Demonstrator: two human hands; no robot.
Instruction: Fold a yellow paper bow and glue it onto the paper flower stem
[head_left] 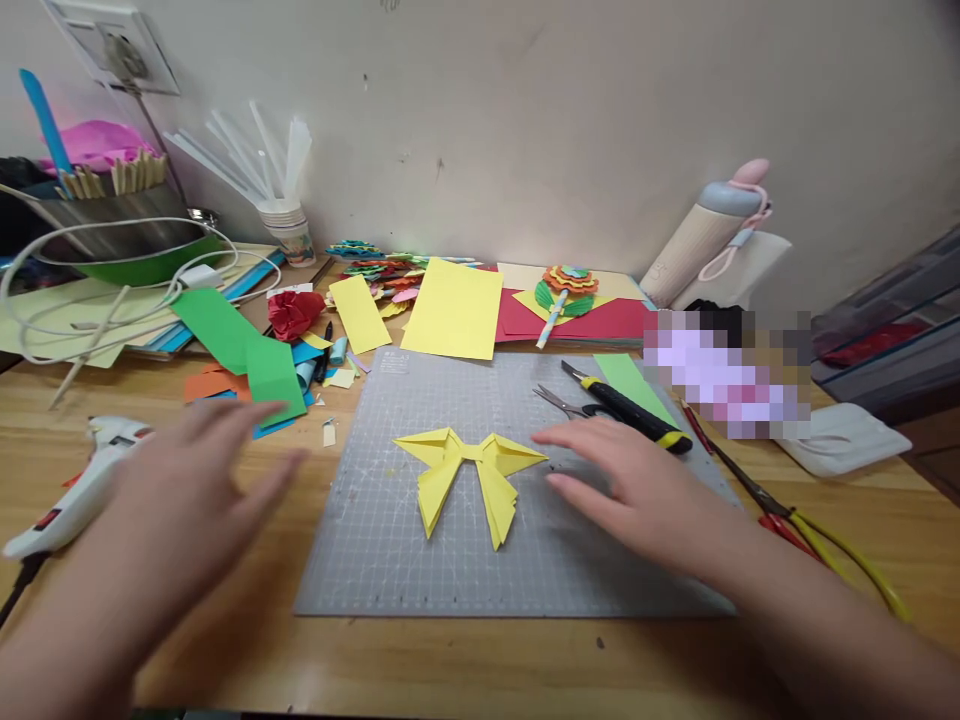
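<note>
A folded yellow paper bow point(471, 452) lies flat on the grey cutting mat point(337, 585), its two tails pointing toward me. My right hand point(611, 480) hovers over the mat just right of the bow, thumb and fingers apart, with nothing in it. Left of the mat, my left hand point(202, 490) is raised above the wooden table, slightly blurred, its fingers spread and holding nothing. A white glue gun point(82, 480) lies beyond and left of that hand. Past my right fingertips are scissors point(559, 402) and a black-and-yellow utility knife point(630, 410).
Yellow paper sheets point(454, 310), green strips point(240, 345) and scraps lie behind the mat. A paper flower point(559, 300) rests on red paper. Pliers point(787, 510) lie at the right. A paper cup with glue sticks point(289, 230) and a bottle point(701, 235) stand near the wall.
</note>
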